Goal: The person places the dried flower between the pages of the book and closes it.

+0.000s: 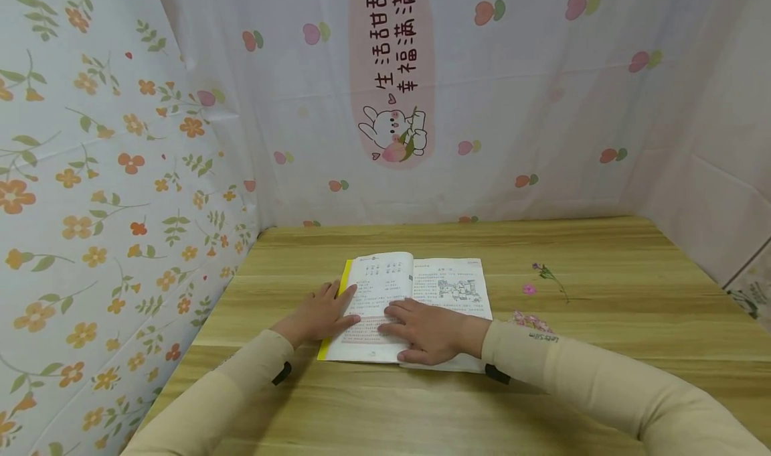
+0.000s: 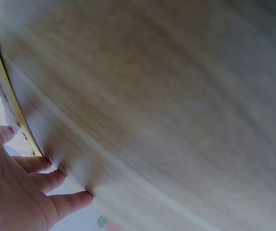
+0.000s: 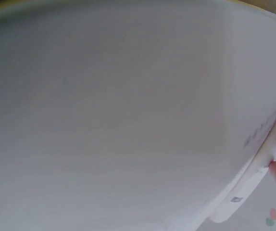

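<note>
An open book (image 1: 448,268) with a yellow cover edge lies on the wooden table, its pages full of printed text and a line drawing on the right-hand page. My left hand (image 1: 322,312) rests at the book's left edge, thumb over the page. In the left wrist view, the fingers of the left hand (image 2: 20,192) spread past the yellow edge (image 2: 13,96) onto the tabletop. Across the lower middle of the book lies my right hand (image 1: 430,332), its fingers reaching over the fold onto the left-hand page. A blurred white page (image 3: 128,120) fills most of the right wrist view.
Right of the book lie a thin-stemmed purple flower (image 1: 549,276), a small pink blossom (image 1: 529,289) and a cluster of pink flowers (image 1: 531,321). Behind the wooden table (image 1: 602,375) hangs a printed curtain (image 1: 530,108); a floral cloth (image 1: 102,195) hangs at the left.
</note>
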Demonstrator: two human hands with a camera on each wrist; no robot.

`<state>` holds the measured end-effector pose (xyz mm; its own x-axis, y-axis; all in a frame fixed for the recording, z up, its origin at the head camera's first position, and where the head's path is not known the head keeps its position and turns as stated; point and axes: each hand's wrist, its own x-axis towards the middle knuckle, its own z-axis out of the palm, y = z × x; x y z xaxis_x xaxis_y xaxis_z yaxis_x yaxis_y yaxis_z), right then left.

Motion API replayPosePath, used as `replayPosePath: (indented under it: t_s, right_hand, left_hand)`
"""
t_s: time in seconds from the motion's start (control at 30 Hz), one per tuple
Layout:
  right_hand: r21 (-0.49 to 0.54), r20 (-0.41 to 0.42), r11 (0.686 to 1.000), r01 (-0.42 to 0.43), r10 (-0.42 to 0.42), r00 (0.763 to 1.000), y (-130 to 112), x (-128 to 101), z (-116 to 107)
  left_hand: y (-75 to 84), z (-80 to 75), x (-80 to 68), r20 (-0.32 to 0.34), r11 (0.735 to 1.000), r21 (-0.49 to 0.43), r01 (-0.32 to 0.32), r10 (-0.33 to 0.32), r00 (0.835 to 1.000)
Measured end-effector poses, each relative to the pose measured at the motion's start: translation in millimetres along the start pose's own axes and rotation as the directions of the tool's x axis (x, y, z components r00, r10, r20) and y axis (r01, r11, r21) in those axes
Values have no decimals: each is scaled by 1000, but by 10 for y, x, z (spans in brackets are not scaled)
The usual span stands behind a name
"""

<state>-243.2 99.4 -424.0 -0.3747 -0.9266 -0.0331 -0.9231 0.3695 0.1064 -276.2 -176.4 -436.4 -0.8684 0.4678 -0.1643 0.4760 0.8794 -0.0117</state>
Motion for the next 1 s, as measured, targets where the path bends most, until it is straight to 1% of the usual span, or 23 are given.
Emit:
replayPosePath:
  t_s: [0.2, 0.33, 0.53, 0.63, 0.83, 0.93, 1.0]
  right_hand:
    - [30, 14, 999, -28, 28, 1000, 31, -70, -78]
    - [60, -4, 996, -59, 60, 998, 87, -180, -127]
    - [108, -23, 984, -144, 148, 989, 211, -414, -164]
    - [134, -34, 970, -201, 207, 978, 280, -545, -212]
    - [183, -88, 938, -293, 313, 946, 425, -832, -272]
    - [197, -113, 919, -341, 367, 923, 494, -1008, -299]
    - [242, -129, 895, -375, 412, 902, 545, -1131, -318]
  left_hand:
    - [2, -3, 2, 0, 1000, 0, 3, -3, 1000]
    - [4, 1, 1, -7, 1000, -2, 2, -2, 1000]
    - [11, -11, -15, -21, 1000, -15, -14, 14, 1000]
    - [19, -31, -29, -28, 999, -34, -24, 23, 999]
    - [12, -30, -30, -21, 999, -27, -17, 17, 1000]
    - [14, -31, -32, -24, 1000, -27, -17, 16, 1000]
    - [14, -29, -33, -25, 1000, -21, -16, 15, 1000]
